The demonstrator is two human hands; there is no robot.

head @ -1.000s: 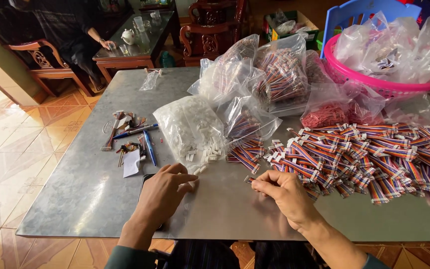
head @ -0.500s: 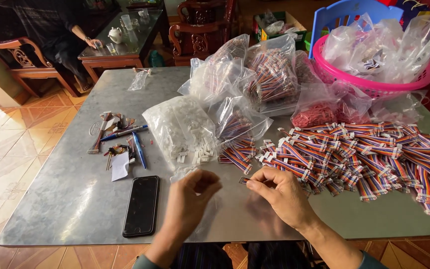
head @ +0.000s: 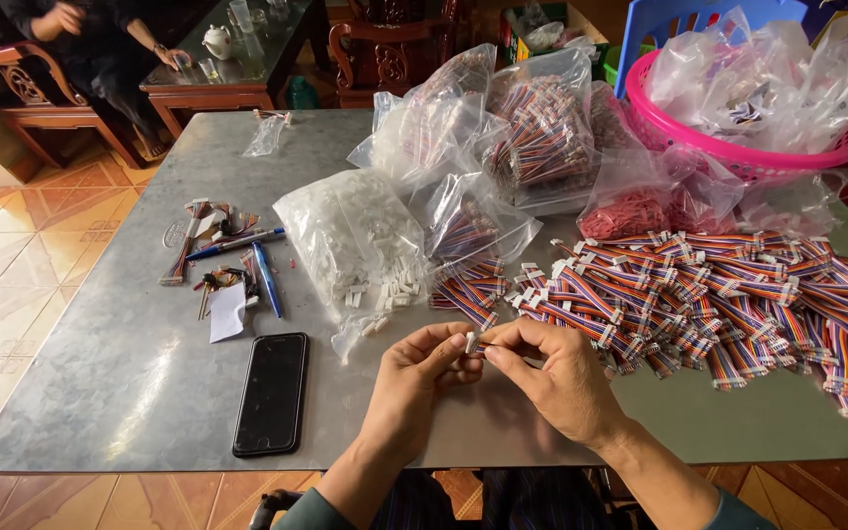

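Observation:
My left hand (head: 414, 378) and my right hand (head: 552, 373) meet over the front of the grey metal table (head: 130, 393). Between their fingertips they pinch a small white plastic connector (head: 470, 342); a short multicoloured ribbon cable seems to run from it under my right fingers. A big heap of such striped cables with white ends (head: 728, 299) lies to the right. Just beyond my hands an open clear bag of white connectors (head: 355, 240) has spilled several pieces.
A black phone (head: 271, 393) lies face up to the left, near blue pens (head: 265, 278) and cable scraps. Clear bags of cables (head: 542, 132) and a pink basket (head: 738, 157) stand at the back. Another person sits at a wooden tea table (head: 218, 69).
My two hands have come together at the table's front, now pinching a white connector between them. The view has tilted down, bringing the black phone into sight.

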